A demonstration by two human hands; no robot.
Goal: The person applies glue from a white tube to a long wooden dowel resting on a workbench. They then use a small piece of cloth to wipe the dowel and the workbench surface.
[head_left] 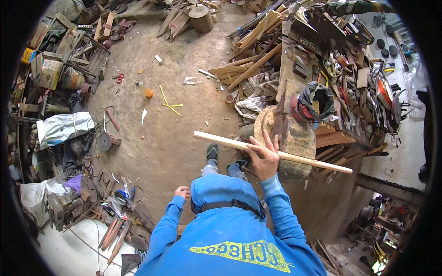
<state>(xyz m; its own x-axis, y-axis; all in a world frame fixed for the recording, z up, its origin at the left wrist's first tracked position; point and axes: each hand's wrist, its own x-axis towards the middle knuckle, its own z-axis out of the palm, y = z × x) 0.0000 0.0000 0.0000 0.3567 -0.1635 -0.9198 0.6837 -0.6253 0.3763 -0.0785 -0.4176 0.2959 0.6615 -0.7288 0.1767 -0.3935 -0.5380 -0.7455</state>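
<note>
R hand (264, 161) was at the pale wooden pole (216, 139), a bit R of its middle, fingers splayed across it & some pointing past its far edge; couldn't tell how firm the hold was or if the thumb went under. L hand (183, 192) hung low by the person's L side, well apart from the pole, fingers loosely curled; nothing seen in it, tho the palm was hidden, so can't say for sure. The pole ran crosswise in front of the body, L end higher in view, R end lower, passing over the near part of a big log (299, 142); couldn't tell if they touched. A dark blade (280, 117) lay on the log's L part, nr a tub w/ a black bag (317, 99) in it. Beyond, the table (286, 69) was piled w/ tools & wood bits, w/ long boards (258, 69) leaning at its L side. On the floor (161, 161): red-handled scissors (120, 78), a small orange thing (148, 93), yellow strips (171, 107) crossing each other. Far L had a white sack (66, 128) amid clutter, plus a cardboard box (49, 73) above it in view. Person wore a blue top (221, 225) w/ a black strap (216, 205).
</note>
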